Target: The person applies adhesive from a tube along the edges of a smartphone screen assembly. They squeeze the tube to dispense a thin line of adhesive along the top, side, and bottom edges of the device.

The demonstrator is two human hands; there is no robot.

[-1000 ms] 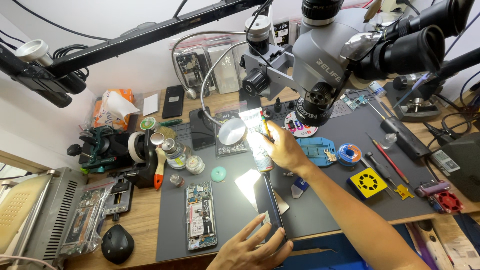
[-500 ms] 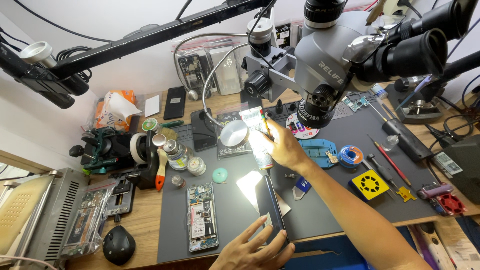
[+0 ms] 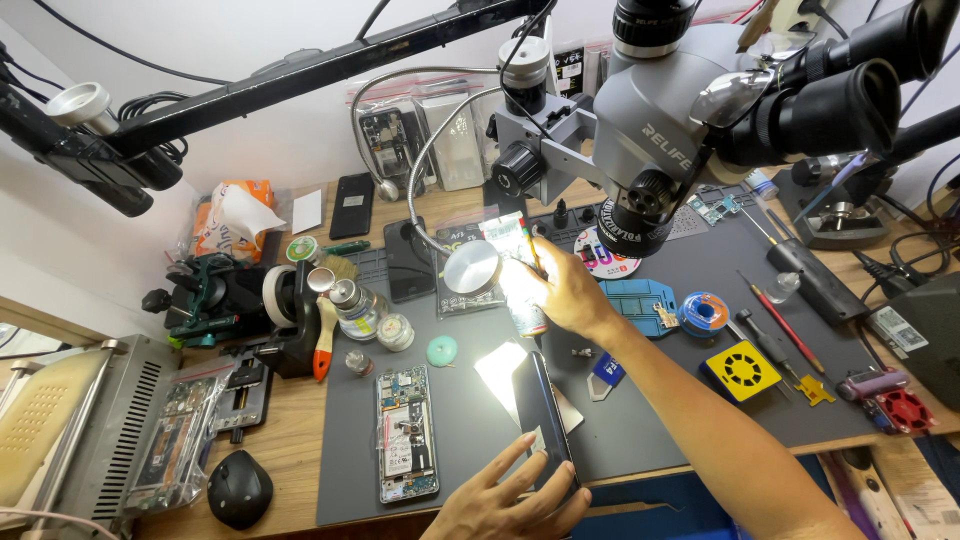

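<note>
— What is held in the right hand (image 3: 562, 290)?

— A small can (image 3: 517, 262) is gripped there, fingers wrapped round it, under the microscope (image 3: 650, 120). Its upper part is lit hard by the round lamp (image 3: 472, 267) on the bent gooseneck, so the label is washed out; only a pale body with some colour at the top can be made out. It is held just above the grey mat (image 3: 660, 400).

— And the left hand (image 3: 515, 500)?

— It is laid with fingers spread on the lower end of a dark phone (image 3: 545, 410), which is tilted up on its edge near the front of the mat. Whether the phone is pinched or merely steadied cannot be told. The phone is seen as a thin, black, glossy slab, with a bright patch of lamp light thrown on the mat just beside it.

— What is found around them?

— An opened phone (image 3: 407, 432) with its boards exposed is laid flat to the left on the mat. A small green disc (image 3: 442, 350) is seen between it and the lamp. To the right, a blue spool (image 3: 705, 312), a yellow square (image 3: 741, 369) and a red-handled tool (image 3: 785, 325) are spread out — all well apart from the hands. A black mouse (image 3: 239, 488) is set on the wooden tabletop (image 3: 290, 440) at the left.
</note>
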